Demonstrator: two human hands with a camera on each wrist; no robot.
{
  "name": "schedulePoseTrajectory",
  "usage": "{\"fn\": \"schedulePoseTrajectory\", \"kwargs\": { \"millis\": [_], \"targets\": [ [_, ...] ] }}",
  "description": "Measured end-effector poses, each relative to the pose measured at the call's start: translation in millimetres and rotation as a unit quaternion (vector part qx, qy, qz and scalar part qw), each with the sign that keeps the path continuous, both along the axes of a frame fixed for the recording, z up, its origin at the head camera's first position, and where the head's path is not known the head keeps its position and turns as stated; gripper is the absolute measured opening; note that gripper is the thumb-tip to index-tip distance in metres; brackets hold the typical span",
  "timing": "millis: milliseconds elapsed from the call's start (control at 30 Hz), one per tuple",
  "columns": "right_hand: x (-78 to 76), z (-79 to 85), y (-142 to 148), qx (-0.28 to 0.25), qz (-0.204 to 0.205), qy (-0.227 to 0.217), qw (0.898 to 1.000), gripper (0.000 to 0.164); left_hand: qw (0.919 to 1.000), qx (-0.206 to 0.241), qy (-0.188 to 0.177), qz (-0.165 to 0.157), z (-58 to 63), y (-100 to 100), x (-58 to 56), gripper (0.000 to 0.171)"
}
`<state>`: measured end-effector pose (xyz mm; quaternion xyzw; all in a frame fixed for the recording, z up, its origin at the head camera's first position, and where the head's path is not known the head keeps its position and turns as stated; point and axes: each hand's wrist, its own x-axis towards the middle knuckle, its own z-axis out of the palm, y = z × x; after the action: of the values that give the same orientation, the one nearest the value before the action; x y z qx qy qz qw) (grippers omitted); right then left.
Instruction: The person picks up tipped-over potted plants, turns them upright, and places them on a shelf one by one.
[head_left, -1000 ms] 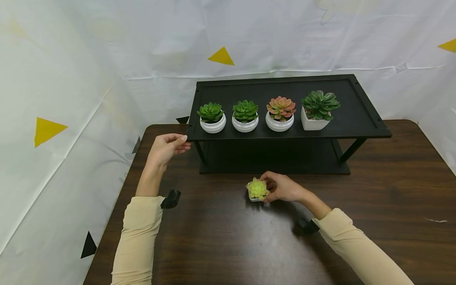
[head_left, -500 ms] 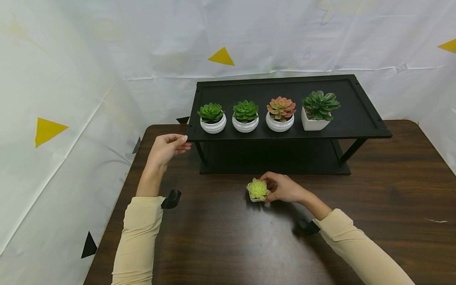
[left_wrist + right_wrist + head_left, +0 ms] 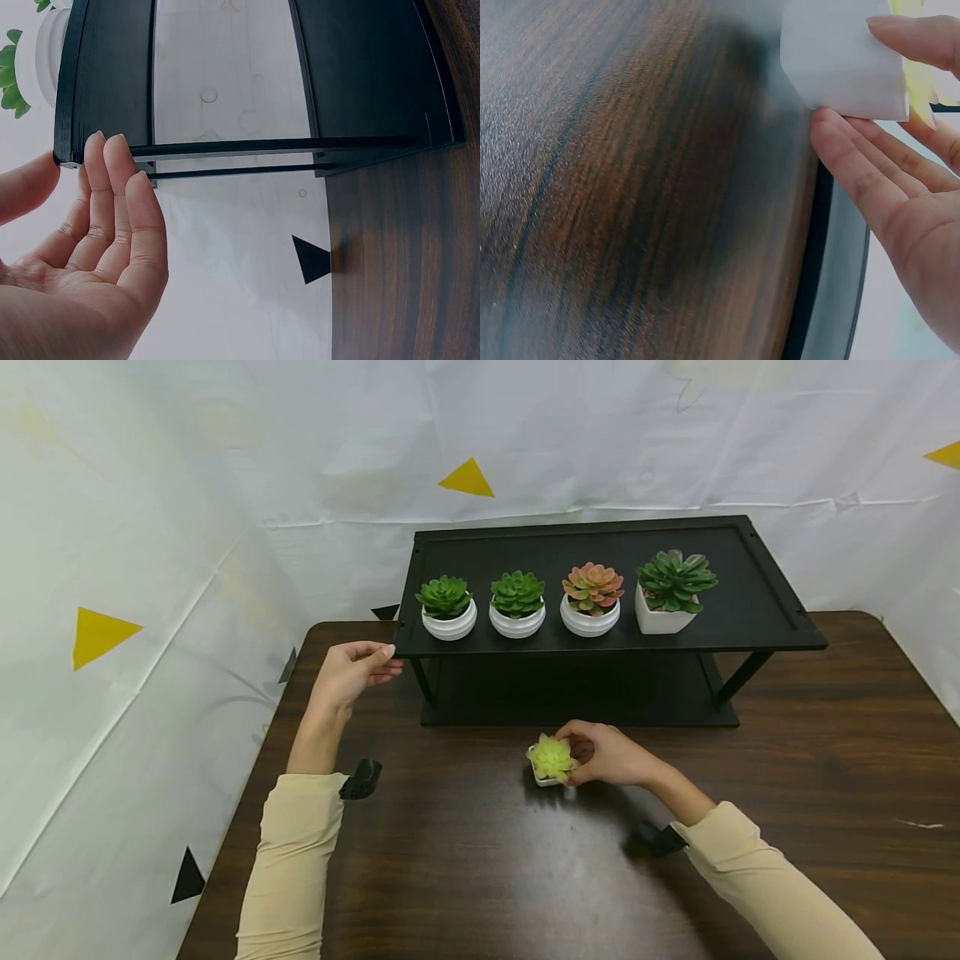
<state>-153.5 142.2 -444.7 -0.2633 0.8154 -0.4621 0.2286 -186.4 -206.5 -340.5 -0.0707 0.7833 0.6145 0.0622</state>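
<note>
My right hand pinches a small potted succulent with yellow-green leaves, just in front of the shelf. Its white pot fills the space between thumb and fingers in the right wrist view. Whether the pot's bottom touches the table I cannot tell. At the left, my left hand grips the front left corner of a black two-tier shelf, thumb at the edge and fingers under the upper board. In the left wrist view the fingers lie beside the corner and the shelf's thin leg bars.
Along the shelf's upper board stand two green succulents in round white pots, a pinkish one, and a dark green one in a square pot. The lower board rests on the brown wooden table. White sheeting hangs behind.
The right hand has shifted slightly to the right, carrying the yellow-green succulent with it. My left hand keeps its place at the shelf corner.
</note>
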Motion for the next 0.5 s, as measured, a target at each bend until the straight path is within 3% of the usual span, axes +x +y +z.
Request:
{"fn": "schedulePoseTrajectory", "kwargs": {
  "millis": [500],
  "targets": [
    [4.4, 18.7, 16, 0.012, -0.029, -0.006, 0.999, 0.054, 1.0000, 0.002, 0.002, -0.001, -1.3, -1, -0.5, 0.032]
  ]
}}
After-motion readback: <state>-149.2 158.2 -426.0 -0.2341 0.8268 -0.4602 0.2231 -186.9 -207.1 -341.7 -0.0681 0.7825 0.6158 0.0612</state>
